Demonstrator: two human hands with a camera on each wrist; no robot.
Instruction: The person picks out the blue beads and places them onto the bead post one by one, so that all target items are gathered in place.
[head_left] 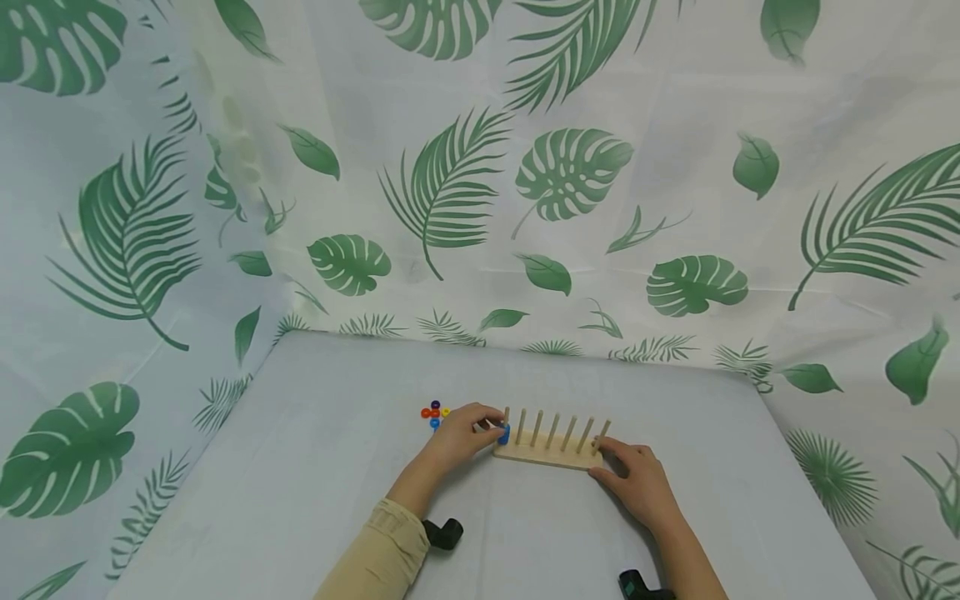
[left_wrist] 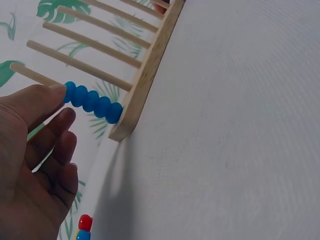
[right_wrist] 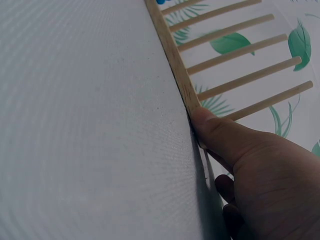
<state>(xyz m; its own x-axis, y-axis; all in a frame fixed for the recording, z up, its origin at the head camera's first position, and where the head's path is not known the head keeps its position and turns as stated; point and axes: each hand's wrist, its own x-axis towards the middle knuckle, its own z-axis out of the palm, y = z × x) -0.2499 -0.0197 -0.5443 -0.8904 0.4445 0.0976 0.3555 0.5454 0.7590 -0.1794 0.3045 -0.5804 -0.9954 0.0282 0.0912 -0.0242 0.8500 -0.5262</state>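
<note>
A wooden peg rack (head_left: 543,455), a flat base with a row of upright pegs, stands on the table. Several blue beads (left_wrist: 91,101) are stacked on its leftmost peg, down to the base. My left hand (head_left: 454,437) is at that peg, thumb and forefinger pinching the topmost blue bead; the forefinger is partly hidden behind it. The other fingers curl loosely below. At the opposite end, my right hand (head_left: 641,482) grips the base, with the thumb (right_wrist: 210,122) on its near edge and fingers behind. The remaining pegs are bare.
Several loose beads (head_left: 435,413) in red, orange, yellow, blue and dark purple lie left of the rack, partly behind the left hand. A white cloth (head_left: 315,467) covers the table. Leaf-printed curtains (head_left: 570,275) stand at the back and sides. Black wrist cameras (head_left: 445,534) are on both wrists.
</note>
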